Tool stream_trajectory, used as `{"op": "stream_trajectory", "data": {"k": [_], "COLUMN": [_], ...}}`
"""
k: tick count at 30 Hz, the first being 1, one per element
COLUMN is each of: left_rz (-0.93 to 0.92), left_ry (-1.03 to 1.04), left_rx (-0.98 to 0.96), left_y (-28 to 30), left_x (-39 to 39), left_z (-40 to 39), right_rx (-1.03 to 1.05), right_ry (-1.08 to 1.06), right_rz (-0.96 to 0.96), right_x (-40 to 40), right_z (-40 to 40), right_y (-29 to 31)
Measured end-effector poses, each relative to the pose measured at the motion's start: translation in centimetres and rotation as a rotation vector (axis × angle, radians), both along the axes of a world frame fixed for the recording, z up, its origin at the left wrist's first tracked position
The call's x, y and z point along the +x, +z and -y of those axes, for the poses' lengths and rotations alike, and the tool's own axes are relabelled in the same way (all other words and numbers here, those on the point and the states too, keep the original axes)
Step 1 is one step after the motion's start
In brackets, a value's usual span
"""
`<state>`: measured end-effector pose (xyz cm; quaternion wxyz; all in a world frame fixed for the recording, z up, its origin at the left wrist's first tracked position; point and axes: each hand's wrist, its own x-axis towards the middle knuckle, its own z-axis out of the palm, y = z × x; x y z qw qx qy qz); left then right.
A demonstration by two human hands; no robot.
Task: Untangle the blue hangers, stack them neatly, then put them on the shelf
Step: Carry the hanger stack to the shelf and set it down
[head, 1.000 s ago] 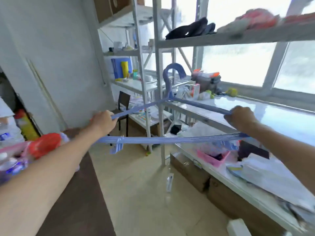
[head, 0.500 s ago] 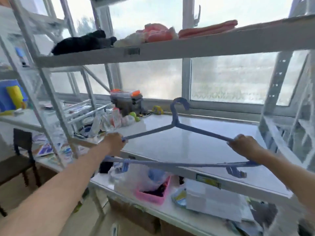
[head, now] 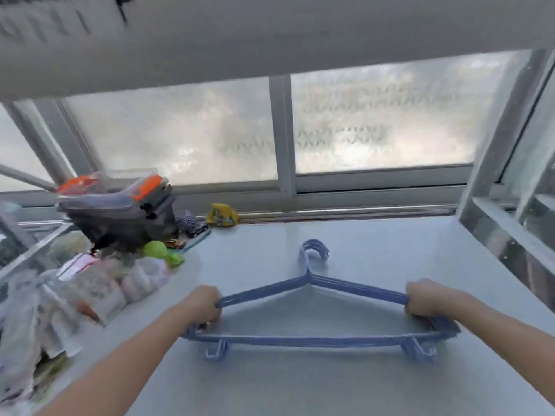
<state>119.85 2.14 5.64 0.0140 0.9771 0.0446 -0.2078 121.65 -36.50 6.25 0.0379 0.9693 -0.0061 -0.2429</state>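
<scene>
Head: both hands (head: pixel 312 304) grip hangers (head: pixel 312 337) mid-shelf (head: pixel 390 250).

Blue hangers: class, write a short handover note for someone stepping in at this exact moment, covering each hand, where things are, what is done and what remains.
Left hand: closed on the left shoulder of the blue hangers.
Right hand: closed on the right shoulder.
Hangers: one aligned stack, hooks pointing towards the window, low over or on the bare part of the shelf; contact cannot be told.
Done: untangled and stacked.
Left: set the stack down flat if not yet resting, and release both hands.
</scene>
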Motion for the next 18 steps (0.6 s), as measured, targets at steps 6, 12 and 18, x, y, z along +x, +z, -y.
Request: {"op": "stream_trajectory", "data": {"k": [6,12,18], "left_rz": [0.033,0.1,0.188], "left_ry": [-0.189,-0.333,-0.425], "left_rx": [0.127,0.07,0.023], "left_y": [-0.6,-0.9,-1.3], "left_x": [2.7,3.7,4.0], "left_z": [-1.4,-0.5,0.7], "right_rx": [-0.081,-0.016,0.06], "right_ry": [0.11,0.219,0.331], "right_rz": [-0.019,0.074,0.145], "right_x": [0.5,1.5,2.0], "right_z": [-0.7,-0.8,-0.7], "right_y": [0.4,-0.1,-0.6]}}
